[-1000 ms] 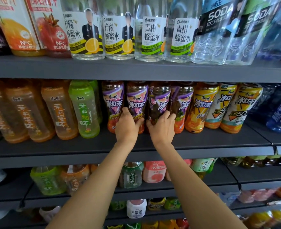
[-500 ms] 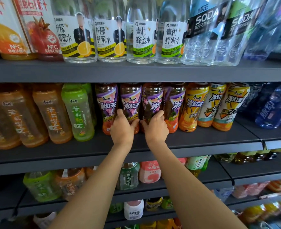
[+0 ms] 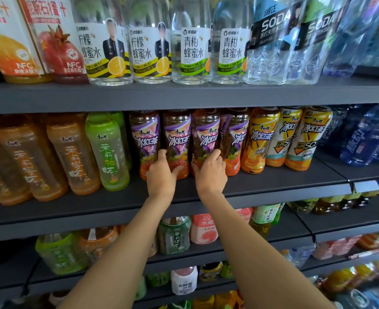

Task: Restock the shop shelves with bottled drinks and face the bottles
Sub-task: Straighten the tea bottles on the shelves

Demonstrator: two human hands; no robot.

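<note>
Several purple-labelled iced tea bottles stand in a row on the middle grey shelf (image 3: 273, 186). My left hand (image 3: 161, 175) grips the lower part of the second purple bottle (image 3: 178, 137). My right hand (image 3: 210, 172) grips the base of the third purple bottle (image 3: 206, 134). Both bottles stand upright with their labels facing out. The first purple bottle (image 3: 145, 139) and the fourth (image 3: 235, 139) flank them, untouched. My hands hide the lower parts of the two held bottles.
Yellow iced tea bottles (image 3: 259, 139) stand right of the purple ones, then blue bottles (image 3: 362, 139). A green tea bottle (image 3: 108, 150) and orange ones (image 3: 72, 152) stand to the left. Honey water and soda bottles (image 3: 273, 41) fill the top shelf. Lower shelves hold more drinks.
The view has shifted slightly. Both hands stay on the same two purple bottles, which have barely moved on the shelf.
</note>
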